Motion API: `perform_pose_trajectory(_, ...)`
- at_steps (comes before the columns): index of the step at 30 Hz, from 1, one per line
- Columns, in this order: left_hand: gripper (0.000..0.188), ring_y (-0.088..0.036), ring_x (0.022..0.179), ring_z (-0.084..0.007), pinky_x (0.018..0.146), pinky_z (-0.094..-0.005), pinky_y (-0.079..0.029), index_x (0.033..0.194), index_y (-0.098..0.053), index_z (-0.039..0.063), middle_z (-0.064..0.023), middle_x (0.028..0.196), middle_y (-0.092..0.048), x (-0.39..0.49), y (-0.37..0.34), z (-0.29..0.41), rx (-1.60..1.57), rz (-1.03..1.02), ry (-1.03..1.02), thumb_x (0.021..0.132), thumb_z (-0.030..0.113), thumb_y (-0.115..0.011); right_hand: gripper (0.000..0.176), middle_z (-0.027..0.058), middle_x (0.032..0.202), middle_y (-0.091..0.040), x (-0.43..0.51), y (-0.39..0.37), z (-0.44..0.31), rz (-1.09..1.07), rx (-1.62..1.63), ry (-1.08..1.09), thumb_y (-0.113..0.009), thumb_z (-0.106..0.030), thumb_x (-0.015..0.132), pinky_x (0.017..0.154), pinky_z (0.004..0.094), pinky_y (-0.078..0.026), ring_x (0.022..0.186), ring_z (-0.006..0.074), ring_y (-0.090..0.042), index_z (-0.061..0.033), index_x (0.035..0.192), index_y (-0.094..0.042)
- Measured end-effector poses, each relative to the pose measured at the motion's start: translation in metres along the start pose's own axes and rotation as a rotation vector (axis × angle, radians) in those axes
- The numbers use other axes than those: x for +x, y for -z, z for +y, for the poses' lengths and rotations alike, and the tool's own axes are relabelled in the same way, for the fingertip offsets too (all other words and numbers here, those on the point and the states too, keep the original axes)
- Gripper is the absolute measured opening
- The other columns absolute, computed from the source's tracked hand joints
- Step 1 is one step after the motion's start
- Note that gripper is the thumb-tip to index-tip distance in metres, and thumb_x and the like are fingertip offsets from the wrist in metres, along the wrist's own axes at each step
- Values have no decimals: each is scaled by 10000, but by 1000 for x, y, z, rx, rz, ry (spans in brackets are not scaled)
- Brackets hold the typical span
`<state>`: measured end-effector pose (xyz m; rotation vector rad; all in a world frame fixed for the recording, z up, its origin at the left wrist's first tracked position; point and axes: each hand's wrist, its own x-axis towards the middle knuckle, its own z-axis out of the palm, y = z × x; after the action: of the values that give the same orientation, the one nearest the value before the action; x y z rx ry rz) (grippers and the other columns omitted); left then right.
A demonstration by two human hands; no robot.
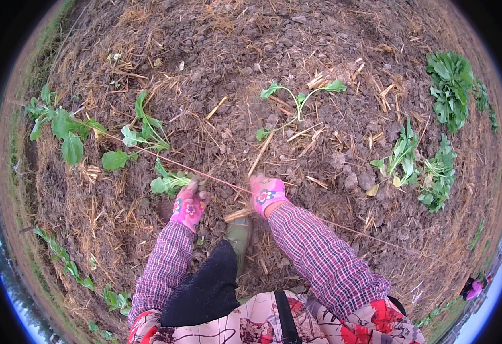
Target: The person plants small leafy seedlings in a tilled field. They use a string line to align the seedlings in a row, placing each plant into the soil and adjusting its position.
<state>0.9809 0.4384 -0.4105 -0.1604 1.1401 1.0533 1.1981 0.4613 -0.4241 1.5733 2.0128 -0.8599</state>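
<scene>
My left hand [189, 206], in a pink flowered glove with soiled fingertips, holds a small bunch of leafy green seedlings [168, 182] by the stems, low over the soil. A taut reddish string [182, 165] runs slantwise across the ground, just beyond the left hand and up to the right. My right hand [268, 194], gloved alike, is curled down at the soil where the string passes. Its fingertips are hidden, so I cannot tell what it grips. A pale stalk-like piece [239, 214] lies by its wrist, near the toe of my green boot [238, 241].
Loose seedlings [148, 133] lie beyond my left hand, and one spread seedling [300, 103] is ahead. Leafy bunches [448, 90] lie at the right. Behind on the left runs a row of plants [64, 256]. Straw litters the cloddy soil. Another person [474, 288] is far right.
</scene>
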Motion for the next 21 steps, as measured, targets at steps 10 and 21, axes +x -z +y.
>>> perform_pose_trajectory(10, 340, -526, 541, -117, 512, -251, -423, 994, -585, -14, -14, 633, -556, 50, -43, -5, 836, -60, 84, 875, 296, -655, 380, 103, 1133, -585, 24, -15, 2, -28, -73, -29, -585, -162, 827, 691, 351, -533, 922, 234, -663, -94, 1194, -512)
perform_pose_trajectory(21, 376, -539, 526, -105, 485, -230, -426, 961, -555, 36, -5, 688, -567, 57, -75, -21, 819, -61, 137, 818, 340, -723, 278, 47, 988, -617, 16, -42, 1, 103, 2, -40, -458, -177, 911, 568, 413, -503, 806, 211, -674, -133, 1159, -578)
